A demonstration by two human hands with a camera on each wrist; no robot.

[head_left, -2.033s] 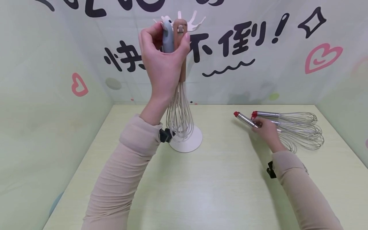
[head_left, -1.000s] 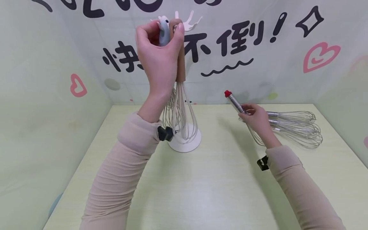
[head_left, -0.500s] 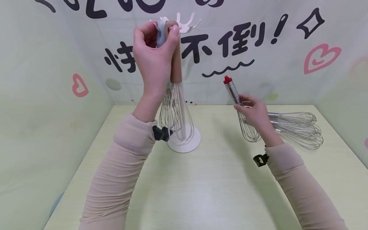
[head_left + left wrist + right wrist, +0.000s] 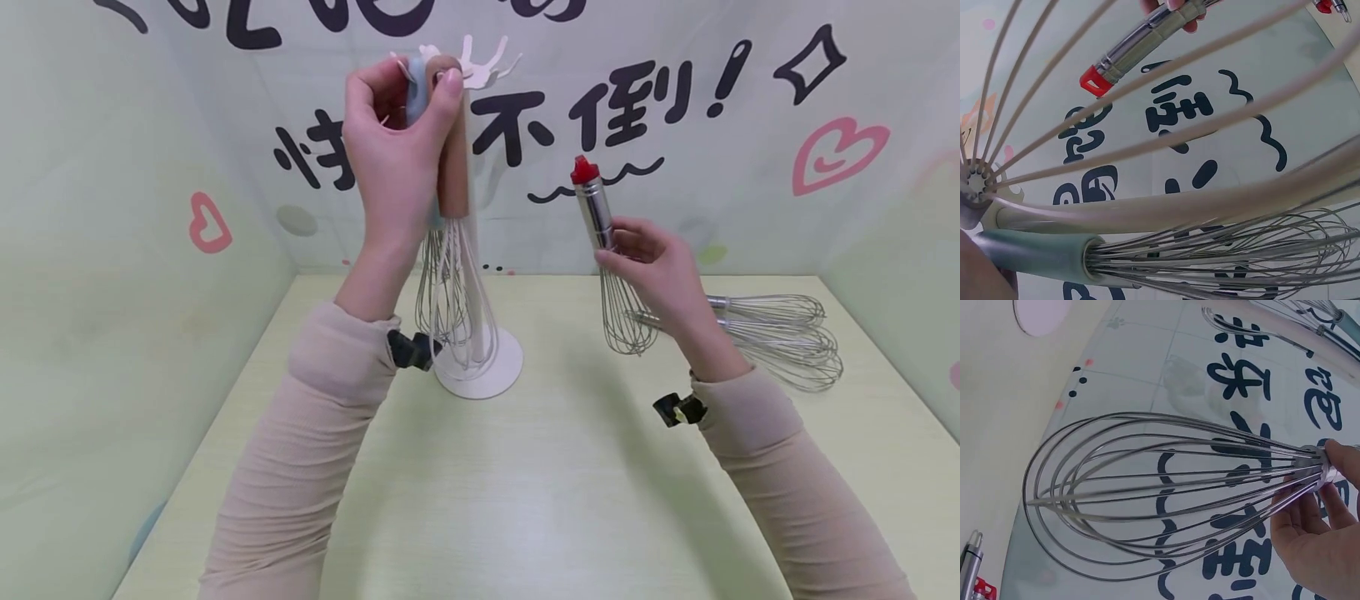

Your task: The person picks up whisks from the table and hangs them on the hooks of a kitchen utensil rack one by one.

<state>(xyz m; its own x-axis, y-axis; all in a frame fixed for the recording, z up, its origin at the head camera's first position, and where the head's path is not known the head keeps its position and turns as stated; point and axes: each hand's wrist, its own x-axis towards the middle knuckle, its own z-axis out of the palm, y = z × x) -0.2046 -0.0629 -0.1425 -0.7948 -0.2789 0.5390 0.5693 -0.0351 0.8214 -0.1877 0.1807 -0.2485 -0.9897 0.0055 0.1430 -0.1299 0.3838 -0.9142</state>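
Note:
Near the top of a white hook stand [image 4: 501,377], my left hand [image 4: 392,171] holds two whisks by their handle ends. My thumb lies on the brown handle of a cream-wired whisk [image 4: 453,179], and the fingers curl behind the blue-handled whisk [image 4: 1041,251]. Both hang wires down beside the stand's pole. To the right, my right hand [image 4: 671,279] grips a steel whisk [image 4: 592,208] just above its wires. It hangs nearly upright over the table, red cap on top. The right wrist view shows thumb and fingers round its neck [image 4: 1313,467].
Other steel whisks [image 4: 795,337] lie on the table [image 4: 525,500] at the right, their wires pointing right and handles partly behind my right hand. The stand's bare white hooks [image 4: 487,62] fan out right of my left hand. A printed cloth wall [image 4: 742,192] rises behind.
My right hand has lifted the red-capped steel whisk off the table, moving it left and up while it swung upright. My left hand has shifted slightly left with the brown-handled whisk.

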